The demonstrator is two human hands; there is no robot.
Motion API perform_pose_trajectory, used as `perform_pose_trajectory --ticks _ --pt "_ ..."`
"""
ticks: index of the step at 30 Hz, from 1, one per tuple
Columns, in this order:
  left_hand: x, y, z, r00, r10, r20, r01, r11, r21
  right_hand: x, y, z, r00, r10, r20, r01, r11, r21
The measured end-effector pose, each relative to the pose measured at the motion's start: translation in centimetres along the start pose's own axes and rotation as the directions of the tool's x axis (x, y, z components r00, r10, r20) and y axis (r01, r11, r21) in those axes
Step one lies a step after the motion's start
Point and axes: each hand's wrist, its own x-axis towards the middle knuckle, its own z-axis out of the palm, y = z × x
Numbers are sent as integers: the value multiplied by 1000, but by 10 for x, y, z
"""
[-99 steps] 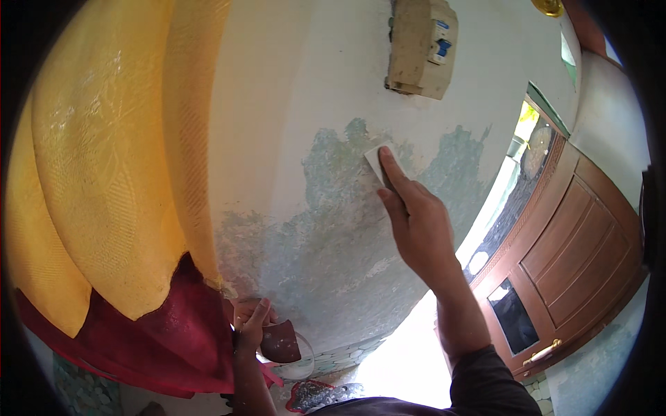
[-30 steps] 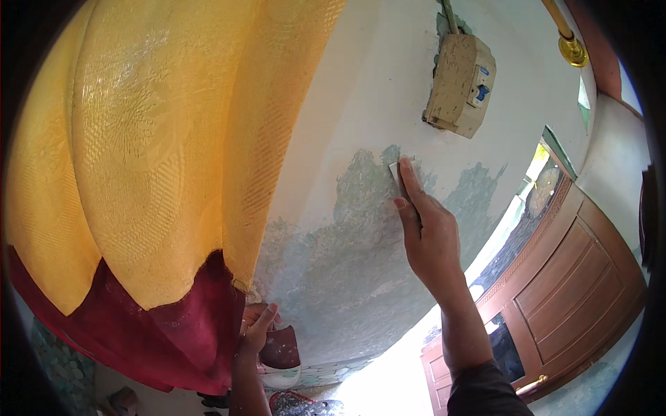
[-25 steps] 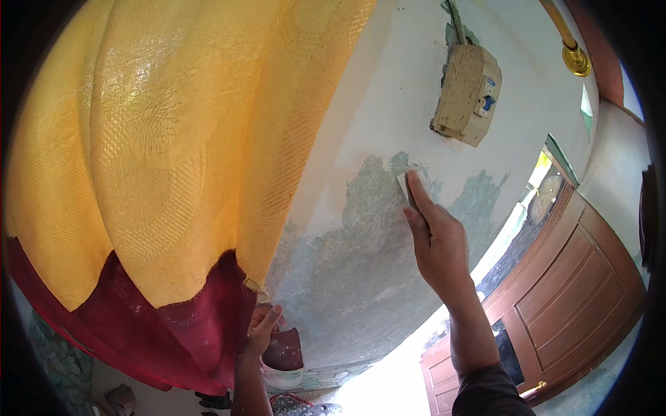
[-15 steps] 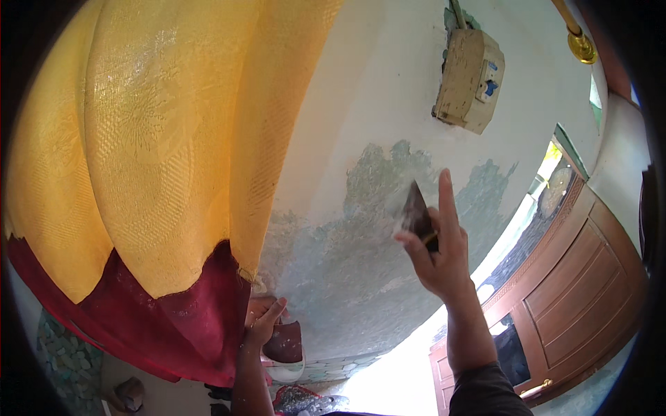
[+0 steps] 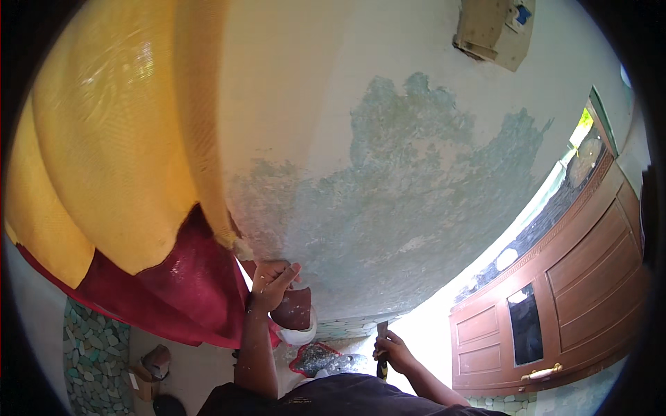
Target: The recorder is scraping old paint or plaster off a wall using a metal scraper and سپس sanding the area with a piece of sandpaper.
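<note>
My left hand is closed at the wall beside the curtain's edge, gripping a small container with a reddish-brown face and a white rounded lower part; its exact kind is unclear. Low on the right, my right hand is wrapped around a putty knife, its blade pointing up and its dark handle marked with yellow. The wall in front has white paint above and a rough, patchy grey-green area where the surface is worn.
A yellow curtain with a dark red lower border hangs at the left. A beige switch box is on the wall above. To the right stands a brown wooden door. A white-speckled dark item lies on the floor.
My right hand has come down from the worn wall patch with the putty knife, to near my body. The view has tilted downward; my left hand keeps its grip on the container.
</note>
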Motion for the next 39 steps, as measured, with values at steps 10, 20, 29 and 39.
perform_pose_trajectory --ticks 10,20,29,39 --pt "0 0 -7 1000 11 25 -12 1000 28 2 3 -18 986 75 -152 -5 911 413" --pt "3 1 -5 999 -27 33 24 996 90 -18 54 -22 991 74 -111 -26 923 383" --pt "1 5 -2 999 1 33 -6 990 141 -26 46 -11 999 -39 -7 39 995 94" --pt "-1 -10 2 963 -72 -260 106 987 117 -29 -8 -40 990 -103 96 84 979 188"
